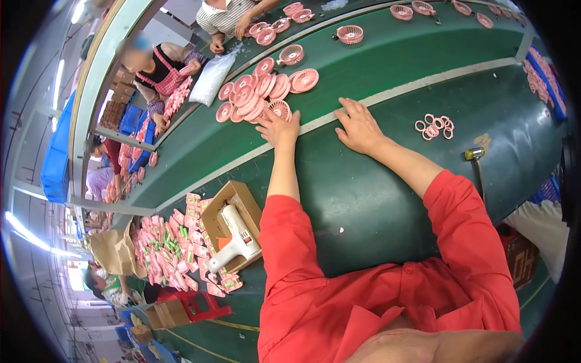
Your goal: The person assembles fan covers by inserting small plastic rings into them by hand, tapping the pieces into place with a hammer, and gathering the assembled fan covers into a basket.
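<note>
My left hand (280,129) reaches to the near edge of a pile of pink round fan grilles (245,97) on the green conveyor belt. Its fingers are apart and overlap the near rim of one slotted grille (279,107); whether they grip it I cannot make out. My right hand (361,127) is open and holds nothing, palm down by the pale rail (417,84), its fingertips over the rail. Several pink rings (437,127) lie in a loose cluster to its right on the dark green worktop.
A mallet (475,155) lies at the right. Left of my arms, a cardboard box (213,213) holds a white handheld fan body (238,232), beside heaped pink parts (166,242). Across the belt, workers sit near a white plastic bag (212,80). More grille baskets (350,34) stand on the belt.
</note>
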A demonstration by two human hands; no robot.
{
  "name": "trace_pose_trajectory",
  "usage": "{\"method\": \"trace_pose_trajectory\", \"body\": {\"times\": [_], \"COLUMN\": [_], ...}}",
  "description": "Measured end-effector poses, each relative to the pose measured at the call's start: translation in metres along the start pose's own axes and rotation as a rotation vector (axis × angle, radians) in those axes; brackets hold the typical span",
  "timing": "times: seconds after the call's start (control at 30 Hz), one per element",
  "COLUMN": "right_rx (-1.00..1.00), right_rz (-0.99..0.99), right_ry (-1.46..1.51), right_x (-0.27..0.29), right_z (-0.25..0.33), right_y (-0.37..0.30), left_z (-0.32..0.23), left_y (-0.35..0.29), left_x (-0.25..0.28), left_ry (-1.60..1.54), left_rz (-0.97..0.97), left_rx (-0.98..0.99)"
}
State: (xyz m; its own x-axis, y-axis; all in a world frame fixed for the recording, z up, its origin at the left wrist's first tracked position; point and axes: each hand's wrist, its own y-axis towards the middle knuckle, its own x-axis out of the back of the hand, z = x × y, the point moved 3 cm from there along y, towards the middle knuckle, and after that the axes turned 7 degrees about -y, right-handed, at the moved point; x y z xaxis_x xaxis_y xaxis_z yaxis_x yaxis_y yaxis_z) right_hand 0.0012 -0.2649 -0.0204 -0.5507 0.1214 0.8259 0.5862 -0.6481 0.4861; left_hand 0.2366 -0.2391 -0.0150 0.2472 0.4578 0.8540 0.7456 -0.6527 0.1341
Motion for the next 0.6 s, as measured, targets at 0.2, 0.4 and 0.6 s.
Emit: {"method": "trace_pose_trajectory", "body": {"times": [0.2,0.4,0.6], "right_rx": [-0.019,-0.006,-0.006], "right_rz": [0.023,0.024,0.008], "right_ry": [-0.023,-0.002,-0.015], "right_x": [0.003,0.001,0.003], "right_z": [-0.01,-0.005,-0.011], "right_y": [-0.003,-0.004,-0.003], "left_z": [-0.024,-0.011,-0.03], "left_y": [0.043,0.088,0.068], "left_x": [-0.024,-0.031,-0.038], "left_ry": [0.051,-0.092,-0.175], "left_rz": [-0.082,-0.234,-0.295], "left_rx": [0.148,0.148,-0.287]}}
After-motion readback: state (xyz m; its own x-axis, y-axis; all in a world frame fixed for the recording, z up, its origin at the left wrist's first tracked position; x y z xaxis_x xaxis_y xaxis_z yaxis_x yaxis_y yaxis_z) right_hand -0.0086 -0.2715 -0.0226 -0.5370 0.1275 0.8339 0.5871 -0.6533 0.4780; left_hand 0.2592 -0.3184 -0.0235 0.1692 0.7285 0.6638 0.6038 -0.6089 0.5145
